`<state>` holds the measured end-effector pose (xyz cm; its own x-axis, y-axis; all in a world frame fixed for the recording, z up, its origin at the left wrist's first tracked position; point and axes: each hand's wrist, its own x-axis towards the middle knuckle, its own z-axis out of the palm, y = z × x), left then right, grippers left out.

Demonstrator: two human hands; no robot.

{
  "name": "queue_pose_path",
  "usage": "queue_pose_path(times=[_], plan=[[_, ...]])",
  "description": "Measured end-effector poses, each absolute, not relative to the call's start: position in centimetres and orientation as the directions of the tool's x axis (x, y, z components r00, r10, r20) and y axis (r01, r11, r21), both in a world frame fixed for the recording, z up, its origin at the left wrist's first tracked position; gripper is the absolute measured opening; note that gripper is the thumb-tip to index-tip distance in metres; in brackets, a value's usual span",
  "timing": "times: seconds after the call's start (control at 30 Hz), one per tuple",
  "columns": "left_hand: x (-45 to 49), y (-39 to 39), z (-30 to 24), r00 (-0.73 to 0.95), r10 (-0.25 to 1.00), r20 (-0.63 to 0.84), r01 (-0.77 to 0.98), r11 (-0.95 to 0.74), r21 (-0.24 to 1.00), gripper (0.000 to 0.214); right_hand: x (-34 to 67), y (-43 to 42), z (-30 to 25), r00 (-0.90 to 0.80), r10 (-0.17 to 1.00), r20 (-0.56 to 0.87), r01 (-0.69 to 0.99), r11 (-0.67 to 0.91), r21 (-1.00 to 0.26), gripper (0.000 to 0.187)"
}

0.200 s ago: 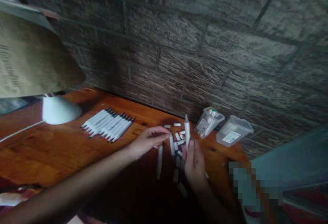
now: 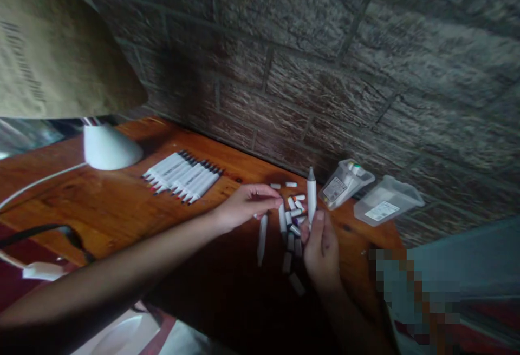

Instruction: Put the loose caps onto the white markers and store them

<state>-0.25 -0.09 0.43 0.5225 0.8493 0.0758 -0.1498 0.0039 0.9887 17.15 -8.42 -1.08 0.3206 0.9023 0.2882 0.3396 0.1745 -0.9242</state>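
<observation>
My right hand (image 2: pixel 323 244) is closed around a white marker (image 2: pixel 311 198), which stands nearly upright with its grey, tapered end at the top. To its left, my left hand (image 2: pixel 247 206) is closed, thumb and finger pinched at the upper end of another white marker (image 2: pixel 283 218). A third marker (image 2: pixel 262 241) points down below the left palm; whether it lies on the table or touches the hand I cannot tell. Between and under the hands several loose marker caps (image 2: pixel 290 241) are scattered, some with coloured ends, the nearer ones in shadow.
A row of white markers (image 2: pixel 182 176) lies on the wooden table (image 2: pixel 122 203) to the left. Behind it stands a lamp (image 2: pixel 109 146). Two clear plastic containers stand by the brick wall: one container (image 2: pixel 339 187) holds small pieces, the other container (image 2: pixel 385 203) bears a label.
The head view has shifted, so everything sits a little higher and farther right. Both hands keep the same grip and place relative to the markers.
</observation>
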Motion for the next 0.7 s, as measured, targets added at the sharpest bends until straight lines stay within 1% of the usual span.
queue_pose_path(times=[0.2, 0.37, 0.5, 0.6, 0.7], plan=[[0.2, 0.1, 0.2, 0.487, 0.872, 0.052, -0.134, 0.016, 0.991, 0.042, 17.4, -7.9, -0.5, 0.372, 0.894, 0.251, 0.24, 0.169, -0.956, 0.049], [0.4, 0.0, -0.1, 0.495, 0.868, 0.037, -0.119, 0.026, 0.993, 0.041, 17.5, -7.6, -0.4, 0.403, 0.886, 0.23, 0.216, 0.153, -0.964, 0.05], [0.2, 0.1, -0.2, 0.482, 0.875, 0.045, -0.131, 0.021, 0.991, 0.04, 17.3, -7.8, -0.4, 0.363, 0.902, 0.236, 0.246, 0.151, -0.957, 0.049], [0.2, 0.2, -0.4, 0.472, 0.879, 0.064, -0.143, 0.005, 0.99, 0.037, 17.5, -8.0, -0.5, 0.319, 0.904, 0.287, 0.309, 0.187, -0.933, 0.044], [0.2, 0.2, -0.6, 0.457, 0.887, 0.067, -0.115, -0.015, 0.993, 0.033, 17.8, -8.2, -0.4, 0.299, 0.896, 0.329, 0.338, 0.222, -0.914, 0.041]])
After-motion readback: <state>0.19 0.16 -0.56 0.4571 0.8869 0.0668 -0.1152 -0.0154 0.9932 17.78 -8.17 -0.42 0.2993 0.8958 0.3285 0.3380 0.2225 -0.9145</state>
